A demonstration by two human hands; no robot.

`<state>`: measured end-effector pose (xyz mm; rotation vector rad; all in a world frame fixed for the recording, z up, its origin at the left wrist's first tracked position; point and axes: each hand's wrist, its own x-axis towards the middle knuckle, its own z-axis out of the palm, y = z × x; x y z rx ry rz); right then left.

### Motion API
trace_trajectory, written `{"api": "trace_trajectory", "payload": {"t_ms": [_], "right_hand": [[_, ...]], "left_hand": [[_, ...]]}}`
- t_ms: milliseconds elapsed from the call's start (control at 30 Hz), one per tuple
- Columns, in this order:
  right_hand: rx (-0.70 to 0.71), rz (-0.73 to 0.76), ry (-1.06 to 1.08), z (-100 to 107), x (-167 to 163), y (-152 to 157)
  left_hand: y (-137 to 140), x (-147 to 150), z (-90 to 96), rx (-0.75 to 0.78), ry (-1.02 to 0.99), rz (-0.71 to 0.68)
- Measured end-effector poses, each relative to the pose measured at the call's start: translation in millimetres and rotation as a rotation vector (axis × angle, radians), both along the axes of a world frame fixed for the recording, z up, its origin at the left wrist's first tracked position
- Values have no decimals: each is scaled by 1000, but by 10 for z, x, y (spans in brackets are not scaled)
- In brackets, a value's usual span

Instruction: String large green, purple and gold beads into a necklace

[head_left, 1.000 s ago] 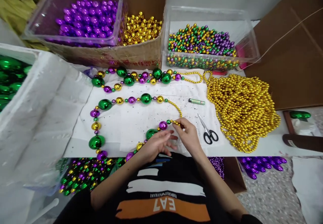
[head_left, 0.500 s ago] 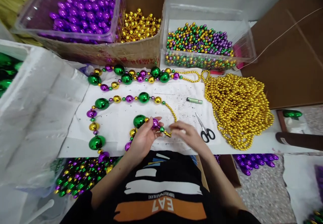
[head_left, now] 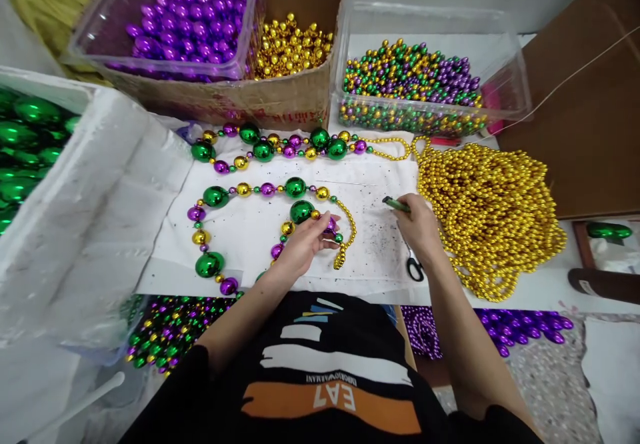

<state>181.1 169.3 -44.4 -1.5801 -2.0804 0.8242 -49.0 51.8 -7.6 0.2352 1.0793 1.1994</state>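
My left hand [head_left: 311, 239] is closed around one end of a bead necklace [head_left: 209, 265], near a purple bead and a small green bead. From there a strand of gold beads [head_left: 351, 217] curves up to the other beaded part, which loops left over the white cloth. At the right, my right hand [head_left: 419, 223] grips a green lighter [head_left: 396, 204], its metal tip pointing left. Beneath that hand lie black-handled scissors [head_left: 415, 268], partly hidden by it. A thin needle [head_left: 347, 183] rests on the cloth above the necklace.
A finished-looking necklace [head_left: 263, 151] lies along the back. Behind it stand a cardboard box [head_left: 280, 101] with purple and gold beads and a clear bin [head_left: 440, 107] of small mixed beads. Gold bead strands [head_left: 490, 211] are heaped at right. A foam box [head_left: 100, 184] holds green beads at left.
My right hand has left the gold strand, moved right and up, and picked up the lighter from the cloth. My left hand, still holding the necklace, has shifted slightly up and right in view.
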Motion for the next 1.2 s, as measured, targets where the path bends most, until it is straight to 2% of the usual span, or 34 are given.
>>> {"api": "trace_trajectory", "payload": {"t_ms": [100,167,300,467,667,1000,1200], "right_hand": [[-451,157,423,144,-84,-324],[-628,209,571,206,-181,-529],[-735,125,666,201,-351,-792],[-871,1,694,89,-442,-862],[-939,0,744,48,-484,-866],[-900,114,885,129,-443,-872],[-792,111,744,47,-430,-856]], "left_hand": [[-16,6,4,-6,13,-11],[-16,7,10,-7,28,-11],[3,-7,-1,-4,32,-13],[15,-22,-25,4,-8,-48],[24,-35,-83,9,-54,-75],[0,-61,-106,3,-84,-76],[7,-73,-114,-24,-105,-64]]}}
